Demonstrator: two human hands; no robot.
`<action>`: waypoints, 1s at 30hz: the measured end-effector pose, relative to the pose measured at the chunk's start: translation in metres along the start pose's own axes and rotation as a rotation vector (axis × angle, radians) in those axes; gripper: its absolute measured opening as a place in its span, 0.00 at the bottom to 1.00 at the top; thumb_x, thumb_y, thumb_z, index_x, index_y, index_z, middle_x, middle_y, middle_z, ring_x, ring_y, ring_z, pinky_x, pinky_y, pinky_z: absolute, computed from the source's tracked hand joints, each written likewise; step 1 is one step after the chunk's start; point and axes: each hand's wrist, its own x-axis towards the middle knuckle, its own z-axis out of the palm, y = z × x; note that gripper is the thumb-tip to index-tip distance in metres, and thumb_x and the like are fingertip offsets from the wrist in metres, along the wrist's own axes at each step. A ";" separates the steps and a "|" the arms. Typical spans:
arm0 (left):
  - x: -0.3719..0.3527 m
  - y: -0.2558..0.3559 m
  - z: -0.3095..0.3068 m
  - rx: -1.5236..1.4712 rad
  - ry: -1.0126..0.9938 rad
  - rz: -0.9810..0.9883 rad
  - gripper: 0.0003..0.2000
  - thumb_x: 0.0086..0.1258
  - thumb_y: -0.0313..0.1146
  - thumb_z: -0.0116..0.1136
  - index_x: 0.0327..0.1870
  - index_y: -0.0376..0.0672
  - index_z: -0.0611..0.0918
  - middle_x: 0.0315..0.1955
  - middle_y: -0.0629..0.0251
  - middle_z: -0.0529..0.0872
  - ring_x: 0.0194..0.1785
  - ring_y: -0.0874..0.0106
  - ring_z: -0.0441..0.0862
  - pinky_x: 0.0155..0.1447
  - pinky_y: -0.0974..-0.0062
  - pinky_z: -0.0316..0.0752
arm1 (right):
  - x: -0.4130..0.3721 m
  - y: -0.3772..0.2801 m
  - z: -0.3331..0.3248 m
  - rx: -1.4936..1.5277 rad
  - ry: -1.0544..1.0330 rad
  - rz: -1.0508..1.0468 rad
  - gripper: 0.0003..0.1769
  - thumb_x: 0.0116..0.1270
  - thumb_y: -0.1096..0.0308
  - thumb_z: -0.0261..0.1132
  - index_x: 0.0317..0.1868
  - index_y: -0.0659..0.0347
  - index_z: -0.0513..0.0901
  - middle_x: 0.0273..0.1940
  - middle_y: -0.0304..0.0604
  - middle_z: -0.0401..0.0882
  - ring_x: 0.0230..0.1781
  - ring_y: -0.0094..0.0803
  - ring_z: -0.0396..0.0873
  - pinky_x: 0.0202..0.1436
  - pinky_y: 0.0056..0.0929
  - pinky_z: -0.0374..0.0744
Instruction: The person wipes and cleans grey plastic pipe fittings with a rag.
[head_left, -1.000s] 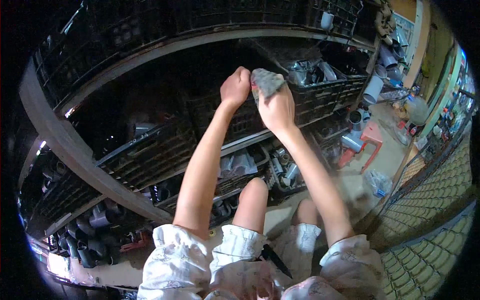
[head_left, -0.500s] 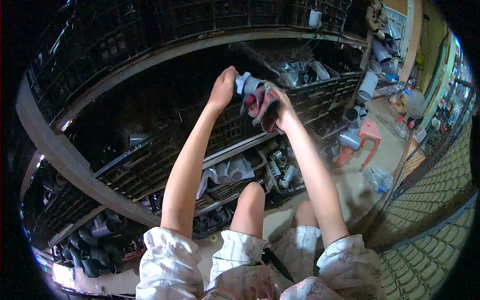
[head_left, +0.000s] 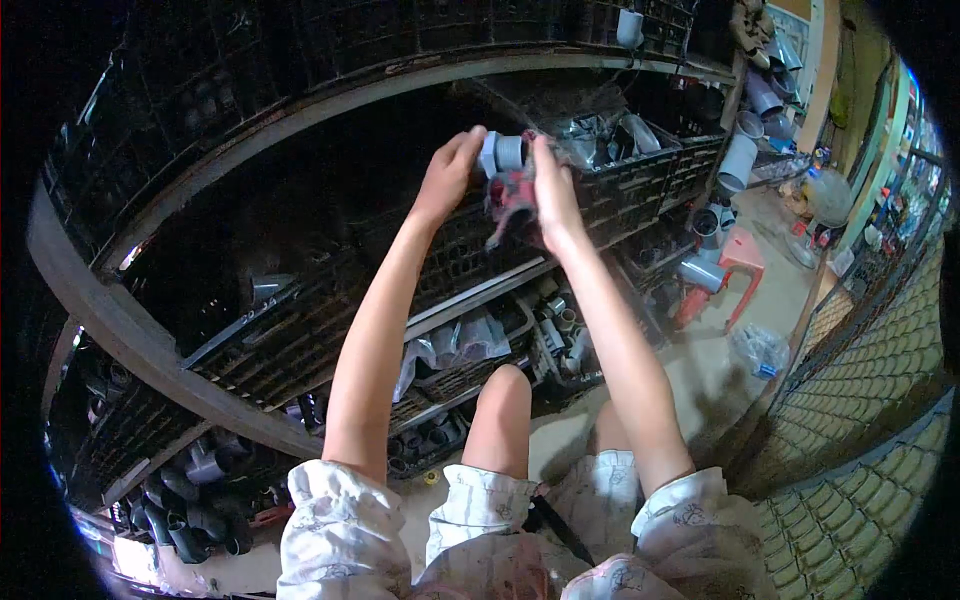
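Note:
A grey threaded pipe fitting (head_left: 508, 153) with a hex collar is held up between my two hands, in front of the dark shelf. My left hand (head_left: 452, 175) is closed on its collar end. On the other end my right hand (head_left: 555, 190) presses a red and dark cloth (head_left: 514, 195) against the fitting, its loose part hanging down below. The fingertips of both hands are partly hidden and a little blurred.
Black crates (head_left: 450, 265) fill the metal shelves, with clear plastic bags (head_left: 600, 140) in one. More fittings (head_left: 565, 320) lie lower down. To the right are a red stool (head_left: 740, 255), grey pipes (head_left: 738, 162), a plastic bag (head_left: 762, 350) on the floor and a wire mesh (head_left: 850, 400).
The fitting has turned to lie more level, and more of its grey side shows. My right hand has shifted up and left with the cloth, which hangs lower from the fitting.

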 end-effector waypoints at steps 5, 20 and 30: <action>0.003 -0.011 0.003 0.175 0.039 -0.026 0.20 0.64 0.48 0.42 0.38 0.37 0.76 0.26 0.64 0.76 0.33 0.76 0.71 0.41 0.78 0.64 | -0.038 0.019 0.024 0.758 0.042 0.135 0.19 0.67 0.54 0.44 0.47 0.60 0.69 0.44 0.39 0.70 0.45 0.26 0.68 0.51 0.26 0.65; -0.008 0.001 0.016 0.434 0.127 -0.009 0.20 0.62 0.49 0.32 0.35 0.46 0.76 0.27 0.56 0.79 0.37 0.57 0.76 0.40 0.67 0.67 | -0.027 0.029 -0.002 1.099 -0.061 0.211 0.16 0.65 0.59 0.45 0.43 0.58 0.74 0.38 0.41 0.75 0.38 0.33 0.74 0.42 0.33 0.74; -0.005 -0.006 0.013 0.427 0.141 0.039 0.19 0.61 0.47 0.32 0.31 0.43 0.74 0.27 0.54 0.78 0.37 0.53 0.74 0.38 0.64 0.66 | -0.035 0.049 -0.010 1.004 -0.095 0.222 0.13 0.63 0.61 0.47 0.38 0.59 0.74 0.36 0.41 0.75 0.37 0.33 0.74 0.44 0.32 0.73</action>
